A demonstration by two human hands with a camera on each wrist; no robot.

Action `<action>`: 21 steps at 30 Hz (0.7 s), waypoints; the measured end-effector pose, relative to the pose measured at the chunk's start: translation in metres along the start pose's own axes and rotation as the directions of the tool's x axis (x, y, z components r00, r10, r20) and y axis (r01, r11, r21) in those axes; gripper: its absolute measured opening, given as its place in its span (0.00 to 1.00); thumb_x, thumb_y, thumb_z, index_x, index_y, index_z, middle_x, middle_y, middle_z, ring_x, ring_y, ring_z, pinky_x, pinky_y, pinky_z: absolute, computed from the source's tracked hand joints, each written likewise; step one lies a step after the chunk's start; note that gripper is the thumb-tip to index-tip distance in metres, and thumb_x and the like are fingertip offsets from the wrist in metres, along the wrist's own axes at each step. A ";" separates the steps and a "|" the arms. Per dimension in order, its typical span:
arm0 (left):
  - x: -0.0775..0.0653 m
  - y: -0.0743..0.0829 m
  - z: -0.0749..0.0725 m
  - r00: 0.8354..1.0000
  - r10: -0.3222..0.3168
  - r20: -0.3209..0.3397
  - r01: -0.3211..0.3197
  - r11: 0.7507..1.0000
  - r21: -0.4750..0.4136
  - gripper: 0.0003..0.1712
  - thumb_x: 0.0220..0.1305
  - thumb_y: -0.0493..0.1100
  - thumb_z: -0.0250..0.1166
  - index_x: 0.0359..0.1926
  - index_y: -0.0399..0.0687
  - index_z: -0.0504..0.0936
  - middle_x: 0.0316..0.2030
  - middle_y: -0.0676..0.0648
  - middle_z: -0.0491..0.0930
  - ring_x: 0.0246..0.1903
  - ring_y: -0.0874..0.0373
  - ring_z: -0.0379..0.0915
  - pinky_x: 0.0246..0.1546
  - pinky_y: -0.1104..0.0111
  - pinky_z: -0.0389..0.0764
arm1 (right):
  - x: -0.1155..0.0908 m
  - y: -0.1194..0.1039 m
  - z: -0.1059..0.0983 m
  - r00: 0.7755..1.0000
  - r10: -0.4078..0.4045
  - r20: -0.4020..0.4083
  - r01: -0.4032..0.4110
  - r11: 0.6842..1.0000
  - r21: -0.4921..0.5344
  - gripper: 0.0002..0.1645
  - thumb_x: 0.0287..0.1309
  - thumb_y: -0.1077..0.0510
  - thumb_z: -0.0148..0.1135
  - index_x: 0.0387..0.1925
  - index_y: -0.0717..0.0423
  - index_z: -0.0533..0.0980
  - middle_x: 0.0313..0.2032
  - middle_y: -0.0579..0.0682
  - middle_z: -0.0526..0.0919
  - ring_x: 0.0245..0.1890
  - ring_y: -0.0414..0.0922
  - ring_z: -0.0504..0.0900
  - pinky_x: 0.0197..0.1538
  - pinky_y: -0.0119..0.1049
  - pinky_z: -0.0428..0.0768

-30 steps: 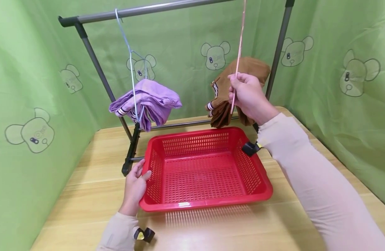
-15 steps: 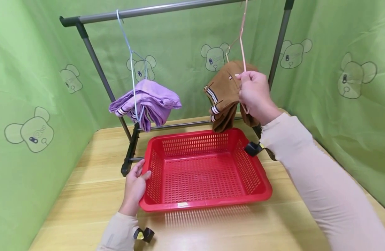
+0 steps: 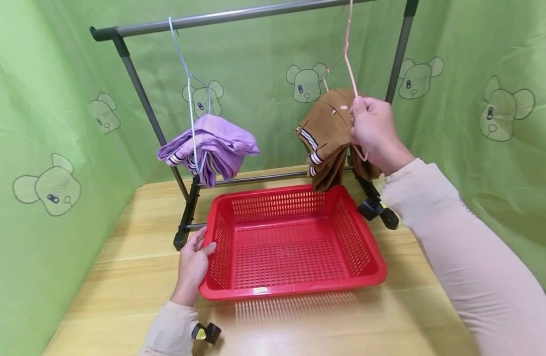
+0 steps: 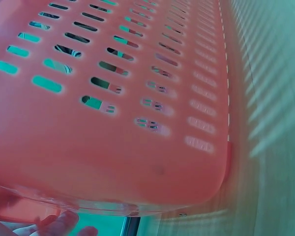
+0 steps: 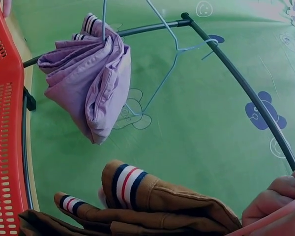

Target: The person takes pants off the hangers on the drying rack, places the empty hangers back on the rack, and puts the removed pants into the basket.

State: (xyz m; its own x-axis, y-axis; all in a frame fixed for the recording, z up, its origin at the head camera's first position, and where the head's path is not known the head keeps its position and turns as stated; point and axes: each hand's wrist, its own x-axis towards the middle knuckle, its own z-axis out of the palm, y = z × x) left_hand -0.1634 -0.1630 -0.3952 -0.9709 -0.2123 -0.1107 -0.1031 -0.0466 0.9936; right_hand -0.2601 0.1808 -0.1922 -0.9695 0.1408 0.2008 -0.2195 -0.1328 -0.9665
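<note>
My right hand [image 3: 376,126] pinches one side of a pink wire hanger [image 3: 350,64], whose top reaches the rack bar at the frame's upper edge. Over the hanger lies a folded brown garment [image 3: 328,126] with striped trim, partly behind the hand; the right wrist view shows its striped edges [image 5: 130,184] close up. My left hand [image 3: 192,267] grips the left rim of a red perforated plastic basket [image 3: 295,288], thumb over the edge. No clothes lie in the basket. In the left wrist view, its slotted wall [image 4: 113,152] fills most of the picture.
A folded purple garment [image 3: 219,136] hangs on a blue wire hanger [image 3: 190,99] at the left of the metal rack bar [image 3: 255,15]. The rack's black foot [image 3: 184,222] stands on the wooden table [image 3: 121,277]. Green curtains [image 3: 255,64] surround it.
My right hand has moved right along with the pink hanger's side, and the hanger and brown garment have turned to show more of their front. The left hand keeps its hold on the basket.
</note>
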 end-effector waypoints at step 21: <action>0.001 -0.001 0.001 0.999 0.015 -0.040 -0.014 1.000 0.013 0.29 0.66 0.28 0.56 0.68 0.40 0.66 0.61 0.33 0.71 0.54 0.43 0.74 0.45 0.66 0.81 | 0.004 -0.004 -0.011 1.000 0.016 0.025 -0.015 0.999 -0.032 0.17 0.74 0.54 0.44 0.39 0.67 0.69 0.22 0.48 0.68 0.13 0.38 0.60 0.12 0.27 0.59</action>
State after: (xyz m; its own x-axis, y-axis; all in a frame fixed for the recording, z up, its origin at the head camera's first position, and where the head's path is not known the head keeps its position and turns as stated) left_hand -0.1644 -0.1626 -0.3962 -0.9628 -0.2521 -0.0970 -0.0921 -0.0309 0.9953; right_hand -0.2621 0.1926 -0.1897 -0.9754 0.1139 0.1890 -0.2009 -0.1040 -0.9741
